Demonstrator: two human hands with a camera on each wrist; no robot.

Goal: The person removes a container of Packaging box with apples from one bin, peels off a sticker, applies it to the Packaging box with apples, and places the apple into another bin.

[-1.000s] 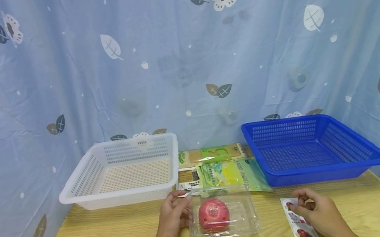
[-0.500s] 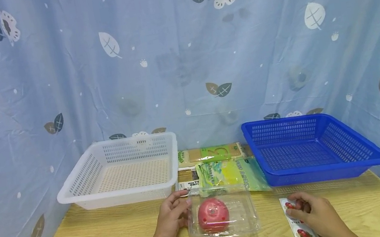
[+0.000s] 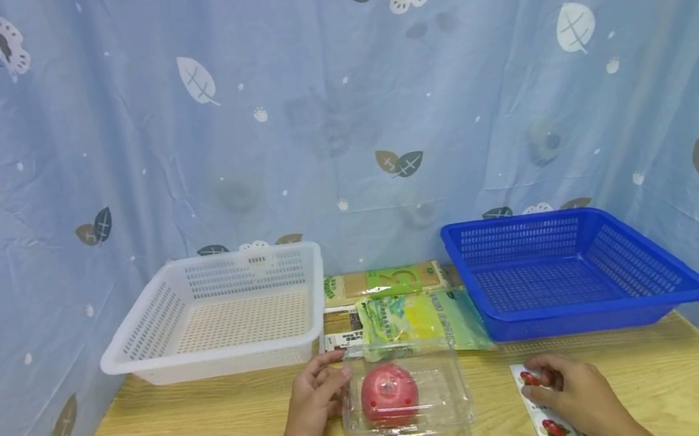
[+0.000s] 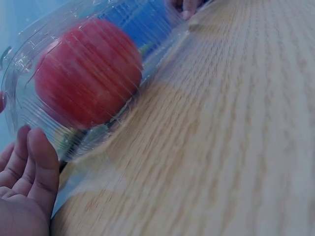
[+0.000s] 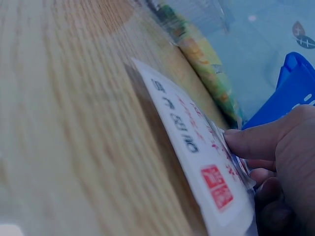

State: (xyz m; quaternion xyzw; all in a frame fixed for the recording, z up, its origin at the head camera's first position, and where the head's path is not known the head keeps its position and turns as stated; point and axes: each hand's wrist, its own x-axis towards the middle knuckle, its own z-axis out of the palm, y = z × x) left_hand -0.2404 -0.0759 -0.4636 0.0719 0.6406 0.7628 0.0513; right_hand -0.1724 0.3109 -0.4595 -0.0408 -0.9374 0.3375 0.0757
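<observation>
A clear plastic box stands mid-table with a round red fruit in its left half. My left hand holds the box's left side, thumb near the upper corner. Through the ribbed wall, the left wrist view shows the fruit close up, fingertips at the box's edge. To the right, my right hand pinches a white strip of labels printed with red fruit pictures. In the right wrist view the thumb presses on the strip, whose edge is slightly raised off the wood.
At the back left stands a white basket, and at the back right a blue basket. Between them lie a green-and-yellow bag and a brown-and-green packet. A blue patterned curtain closes off the table's back.
My right hand has shifted slightly left on the label strip, its fingers covering more of the upper part. The left hand, box and fruit stay together; the head view has moved slightly.
</observation>
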